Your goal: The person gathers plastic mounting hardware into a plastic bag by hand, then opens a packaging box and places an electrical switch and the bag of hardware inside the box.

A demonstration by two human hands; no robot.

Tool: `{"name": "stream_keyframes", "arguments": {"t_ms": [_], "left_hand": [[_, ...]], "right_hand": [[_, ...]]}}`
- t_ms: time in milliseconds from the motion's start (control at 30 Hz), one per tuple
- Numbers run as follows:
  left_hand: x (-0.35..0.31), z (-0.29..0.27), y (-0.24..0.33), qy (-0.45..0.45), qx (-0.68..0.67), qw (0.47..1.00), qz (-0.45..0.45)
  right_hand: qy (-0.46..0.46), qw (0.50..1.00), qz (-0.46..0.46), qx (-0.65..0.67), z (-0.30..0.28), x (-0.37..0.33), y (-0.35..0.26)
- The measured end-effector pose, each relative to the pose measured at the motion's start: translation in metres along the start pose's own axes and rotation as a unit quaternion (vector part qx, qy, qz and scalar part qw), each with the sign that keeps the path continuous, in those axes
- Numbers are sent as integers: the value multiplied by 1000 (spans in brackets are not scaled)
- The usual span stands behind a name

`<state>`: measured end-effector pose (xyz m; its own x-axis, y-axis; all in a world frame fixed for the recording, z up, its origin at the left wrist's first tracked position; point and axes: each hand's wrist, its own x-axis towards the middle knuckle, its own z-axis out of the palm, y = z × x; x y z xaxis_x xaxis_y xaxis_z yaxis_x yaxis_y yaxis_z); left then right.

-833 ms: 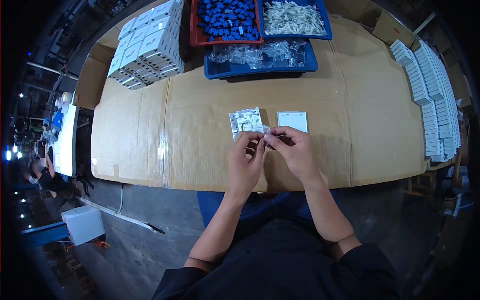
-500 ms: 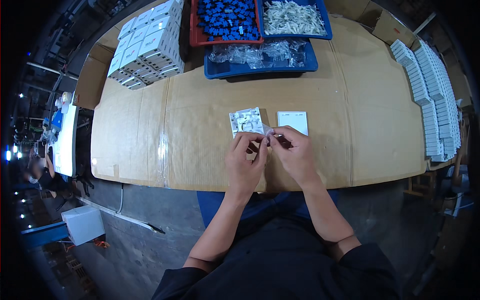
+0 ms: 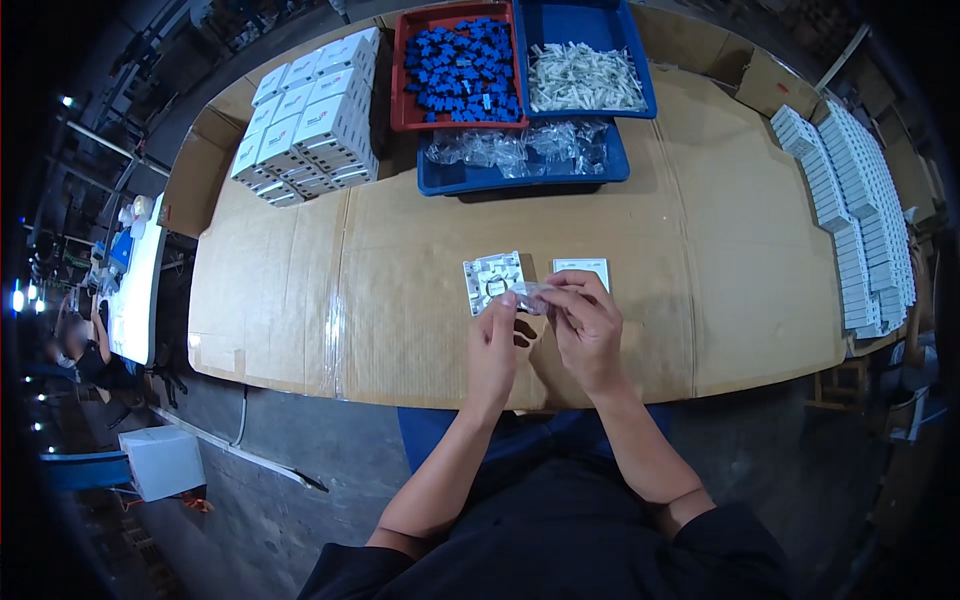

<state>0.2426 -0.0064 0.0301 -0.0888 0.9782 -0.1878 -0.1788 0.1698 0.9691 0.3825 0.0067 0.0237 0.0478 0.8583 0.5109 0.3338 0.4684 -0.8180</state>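
Between my hands, just above the cardboard-covered table, is a small clear plastic bag (image 3: 530, 293). My left hand (image 3: 491, 352) pinches one end of it with thumb and fingertips. At the other end my right hand (image 3: 588, 338) grips it, the fingers bent over its edge. Behind my left fingertips lies a white moulded square housing (image 3: 484, 271) with a round shape in its middle. To its right, partly covered by my right fingers, is a flat white square plate (image 3: 581, 265). Whether the bag contains anything I cannot make out.
At the back stand a red tray (image 3: 401, 105) of blue parts, a blue tray (image 3: 580, 22) of small white pieces, and a nearer blue tray (image 3: 520, 188) of clear bags. White boxes (image 3: 310, 120) are stacked left; rows of white units (image 3: 860, 220) line the right. Another person (image 3: 88, 345) sits far left.
My fingertips have drawn apart, and the plastic bag now stretches between them. The whole view has shifted, so the table and trays appear lower in the picture.
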Motion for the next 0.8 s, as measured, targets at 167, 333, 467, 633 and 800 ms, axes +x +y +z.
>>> {"name": "stream_keyframes", "arguments": {"t_ms": [167, 333, 467, 633, 800], "left_hand": [[12, -3, 3, -21, -123, 990, -66], [5, -2, -1, -16, -115, 993, -20], [6, -11, -4, -7, -114, 993, 13], [8, -40, 8, 69, 44, 986, 149], [-8, -30, 45, -63, 386, 838, 380]], "right_hand": [[3, 976, 168, 138, -7, 0, -10], [-60, 898, 315, 302, -15, -1, 0], [-115, 859, 372, 332, -16, -5, 8], [-95, 904, 339, 242, -28, -8, 9], [-154, 916, 320, 184, -41, -9, 0]]}}
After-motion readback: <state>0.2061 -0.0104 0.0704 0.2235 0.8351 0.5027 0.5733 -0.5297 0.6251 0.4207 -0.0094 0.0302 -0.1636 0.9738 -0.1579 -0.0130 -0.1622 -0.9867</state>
